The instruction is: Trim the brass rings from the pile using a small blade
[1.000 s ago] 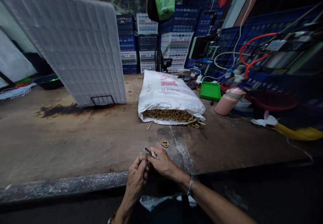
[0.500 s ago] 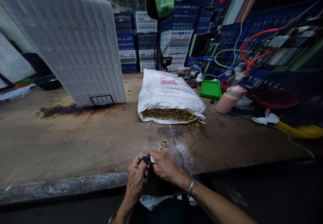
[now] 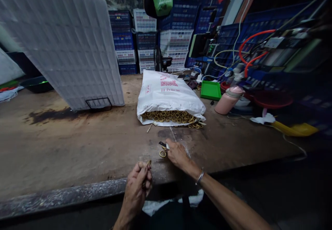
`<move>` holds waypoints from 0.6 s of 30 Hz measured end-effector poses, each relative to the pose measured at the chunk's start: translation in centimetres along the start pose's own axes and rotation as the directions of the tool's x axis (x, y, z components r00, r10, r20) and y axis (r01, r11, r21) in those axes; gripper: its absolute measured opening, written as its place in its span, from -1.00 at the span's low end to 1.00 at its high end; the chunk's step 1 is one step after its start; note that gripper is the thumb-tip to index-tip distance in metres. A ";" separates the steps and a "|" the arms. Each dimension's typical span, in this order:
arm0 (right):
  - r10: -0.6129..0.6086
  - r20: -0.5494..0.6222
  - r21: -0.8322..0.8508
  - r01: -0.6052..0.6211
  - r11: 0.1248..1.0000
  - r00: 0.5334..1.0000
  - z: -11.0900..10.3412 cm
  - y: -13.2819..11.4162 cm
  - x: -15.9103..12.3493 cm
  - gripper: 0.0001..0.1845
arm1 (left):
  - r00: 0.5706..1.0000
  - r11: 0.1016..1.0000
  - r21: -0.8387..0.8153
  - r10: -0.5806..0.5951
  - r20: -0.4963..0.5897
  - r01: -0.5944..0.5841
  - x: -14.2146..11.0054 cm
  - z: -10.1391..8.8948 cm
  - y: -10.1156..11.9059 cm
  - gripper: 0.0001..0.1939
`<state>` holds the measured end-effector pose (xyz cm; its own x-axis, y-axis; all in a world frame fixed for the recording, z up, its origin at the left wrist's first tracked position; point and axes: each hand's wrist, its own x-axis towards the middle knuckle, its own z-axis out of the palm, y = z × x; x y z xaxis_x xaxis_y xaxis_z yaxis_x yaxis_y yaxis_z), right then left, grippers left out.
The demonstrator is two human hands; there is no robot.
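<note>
The left hand's (image 3: 138, 183) grip was pinched on a brass ring (image 3: 149, 163), nearer the camera than the sack. The right hand's (image 3: 178, 154) grip was closed around a small black-tipped tool (image 3: 163, 144), right over a couple of loose rings (image 3: 162, 154) just in front of the sack's mouth. Couldn't tell if those fingers touched a ring too. The white sack (image 3: 168, 93) lay on the bench (image 3: 77, 150), more rings (image 3: 171, 116) packed in its open end and a few spilling out.

IMO the tidy way was a light pinch by the rim, with the tool's tip kept clear of the left fingers, and picking up just one ring at a time.

Further out, a green tray (image 3: 210, 90) and pink bottle (image 3: 226, 102) sat right of the sack, a big pale panel (image 3: 80, 46) left of it.
</note>
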<state>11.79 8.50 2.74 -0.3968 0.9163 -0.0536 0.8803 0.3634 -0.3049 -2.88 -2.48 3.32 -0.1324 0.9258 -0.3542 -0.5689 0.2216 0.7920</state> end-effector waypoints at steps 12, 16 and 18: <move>-0.085 -0.082 0.145 0.097 0.985 0.993 2.3 0.1 -2.0 -0.87 | 0.992 0.968 -0.221 -0.123 0.012 0.123 1.3 -1.5 -0.3 -0.76; -0.050 -0.062 0.116 0.057 0.992 0.997 2.7 -0.3 -1.9 -0.84 | 0.979 0.937 -0.295 -0.202 -0.029 0.185 1.5 -1.9 -0.3 -0.87; -0.064 -0.063 0.103 0.070 0.992 0.996 2.7 -0.2 -1.9 -0.82 | 0.972 0.934 -0.298 -0.225 -0.062 0.197 1.7 -2.1 -0.4 -0.88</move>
<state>11.65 6.17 0.36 -0.4347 0.9002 0.0261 0.8190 0.4072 -0.4043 -4.54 -1.65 1.35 -0.0510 0.8314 -0.5534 -0.7993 0.2982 0.5217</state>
